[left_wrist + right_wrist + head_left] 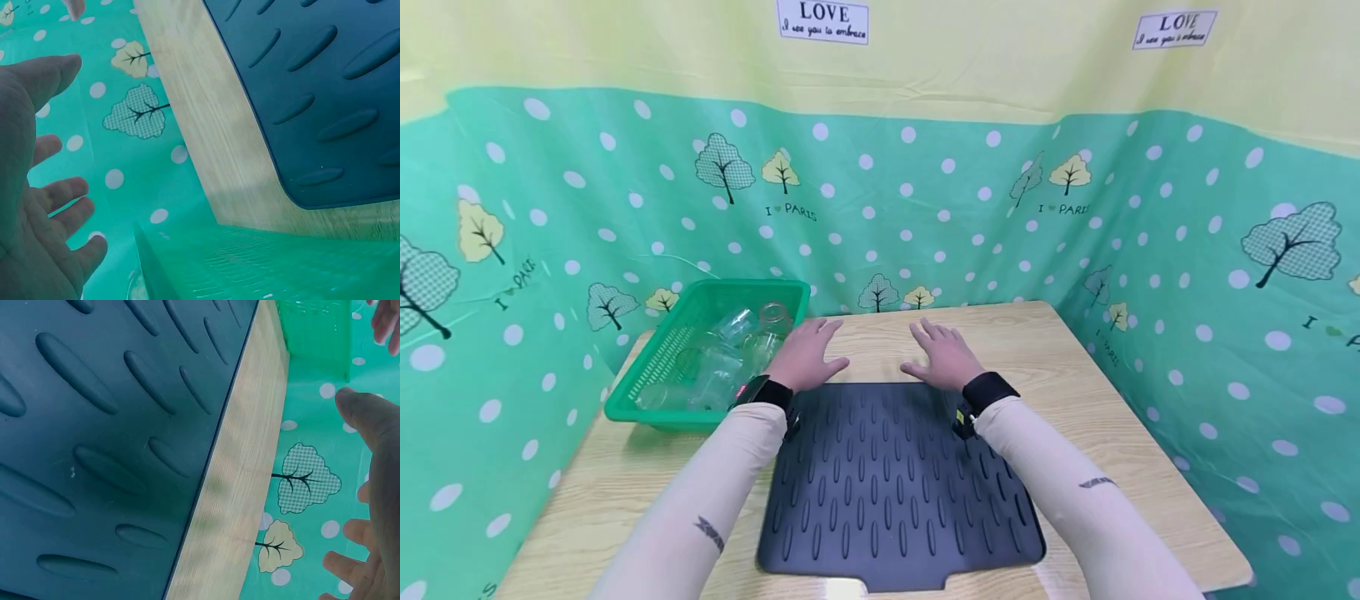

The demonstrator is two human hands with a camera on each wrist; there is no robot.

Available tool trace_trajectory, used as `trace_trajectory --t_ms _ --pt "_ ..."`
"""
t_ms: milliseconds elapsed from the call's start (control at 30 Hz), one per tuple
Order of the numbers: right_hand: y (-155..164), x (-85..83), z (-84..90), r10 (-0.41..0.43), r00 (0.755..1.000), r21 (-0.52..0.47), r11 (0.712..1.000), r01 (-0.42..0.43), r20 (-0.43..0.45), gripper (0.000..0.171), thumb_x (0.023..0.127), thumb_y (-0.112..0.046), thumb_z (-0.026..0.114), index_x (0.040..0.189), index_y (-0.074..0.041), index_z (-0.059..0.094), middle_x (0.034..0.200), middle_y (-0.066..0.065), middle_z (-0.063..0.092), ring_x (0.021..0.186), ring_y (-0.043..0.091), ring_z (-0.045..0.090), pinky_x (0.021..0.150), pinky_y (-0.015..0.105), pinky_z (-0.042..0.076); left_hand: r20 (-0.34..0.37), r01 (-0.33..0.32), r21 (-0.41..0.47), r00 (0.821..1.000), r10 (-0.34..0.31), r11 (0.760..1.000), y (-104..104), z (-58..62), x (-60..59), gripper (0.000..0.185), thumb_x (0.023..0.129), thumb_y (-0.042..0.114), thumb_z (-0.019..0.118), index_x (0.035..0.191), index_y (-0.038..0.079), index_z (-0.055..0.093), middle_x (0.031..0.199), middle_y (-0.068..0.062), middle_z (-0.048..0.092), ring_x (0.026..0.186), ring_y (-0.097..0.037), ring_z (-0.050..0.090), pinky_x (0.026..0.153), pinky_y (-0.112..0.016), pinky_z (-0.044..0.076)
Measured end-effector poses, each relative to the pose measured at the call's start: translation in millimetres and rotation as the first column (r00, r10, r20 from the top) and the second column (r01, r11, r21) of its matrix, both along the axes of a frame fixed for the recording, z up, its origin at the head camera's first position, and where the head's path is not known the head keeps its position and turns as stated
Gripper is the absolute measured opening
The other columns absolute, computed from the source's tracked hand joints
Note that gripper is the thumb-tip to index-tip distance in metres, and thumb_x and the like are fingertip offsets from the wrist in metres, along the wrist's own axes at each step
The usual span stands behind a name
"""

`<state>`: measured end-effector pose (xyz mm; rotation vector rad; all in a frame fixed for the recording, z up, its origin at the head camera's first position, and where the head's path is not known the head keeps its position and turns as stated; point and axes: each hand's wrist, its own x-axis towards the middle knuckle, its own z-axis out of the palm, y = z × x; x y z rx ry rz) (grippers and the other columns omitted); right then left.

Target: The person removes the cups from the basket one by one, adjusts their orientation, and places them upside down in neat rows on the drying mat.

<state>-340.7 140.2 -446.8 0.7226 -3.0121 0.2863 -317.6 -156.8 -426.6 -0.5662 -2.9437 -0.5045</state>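
My left hand [802, 356] hovers beside the right rim of a green plastic basket [632, 392], fingers spread and holding nothing. Several clear glasses [718, 371] lie jumbled in the basket, some partly hidden behind one another. My right hand [946, 357] is held over the far right part of a dark ribbed mat [898, 492], its fingers extended and apart from anything. Both wrist views show a hand with nothing in its grasp: the left hand [44, 187] in one, the right hand [369, 506] in the other.
The mat and basket rest on a light wooden table [1120, 475]. Behind and on both sides hangs a green and yellow curtain [917, 208] printed with dots and trees. The basket stands at the table's back left, near the curtain.
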Motion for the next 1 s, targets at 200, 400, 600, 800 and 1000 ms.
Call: trace_trajectory --t_ms 200,400,600,800,1000 --pt "0.7 -3.6 -8.4 -0.036 0.999 0.035 0.999 0.035 0.039 0.082 0.101 -0.053 0.061 0.162 -0.008 0.033 0.167 0.023 0.026 0.150 0.046 0.031 0.122 0.061 0.025 -0.029 -0.050 0.050 0.998 0.051 0.998 -13.0 0.2 0.9 0.067 0.100 0.030 0.067 0.157 0.005 0.042 0.153 -0.026 0.044 0.144 -0.045 0.039 0.116 -0.059 0.036" --pt "7.8 -8.7 -21.3 -0.106 0.992 0.090 0.991 0.100 0.063 0.067 0.101 -0.049 0.062 0.147 -0.001 0.055 0.154 0.027 0.045 0.139 0.047 0.046 0.113 0.061 0.040 -0.076 -0.088 0.023 0.993 0.089 0.996 -25.8 0.2 0.2 0.064 0.100 0.030 0.066 0.154 0.002 0.044 0.148 -0.029 0.047 0.139 -0.047 0.042 0.113 -0.060 0.039" --pt "13.2 -5.8 -31.2 -0.135 0.976 0.134 0.985 0.113 0.169 0.054 0.099 -0.056 0.060 0.110 -0.005 0.075 0.110 0.017 0.070 0.098 0.035 0.066 0.087 0.050 0.054 -0.097 -0.160 0.032 0.982 0.162 0.987 -42.1 5.9 -1.7 0.064 0.100 0.029 0.064 0.154 0.000 0.043 0.145 -0.030 0.047 0.136 -0.049 0.042 0.112 -0.062 0.039" --pt "12.1 -0.3 -25.7 -0.144 0.927 0.096 0.988 0.117 0.345 0.057 0.097 -0.061 0.062 0.100 -0.006 0.077 0.094 0.008 0.071 0.077 0.022 0.061 0.072 0.038 0.051 -0.061 -0.187 0.023 0.980 0.188 0.982 -61.8 13.0 2.9 0.067 0.100 0.028 0.066 0.155 -0.001 0.039 0.148 -0.031 0.044 0.138 -0.050 0.040 0.113 -0.061 0.038" --pt "9.7 -2.0 -25.1 -0.183 0.912 0.157 0.979 0.133 0.368 0.069 0.090 -0.069 0.064 0.114 -0.005 0.076 0.106 0.010 0.072 0.086 0.024 0.063 0.081 0.041 0.053 0.029 -0.301 0.073 0.954 0.300 0.951 -74.0 18.6 10.7 0.073 0.100 0.033 0.065 0.156 -0.004 0.036 0.150 -0.037 0.039 0.139 -0.055 0.036 0.109 -0.066 0.040"
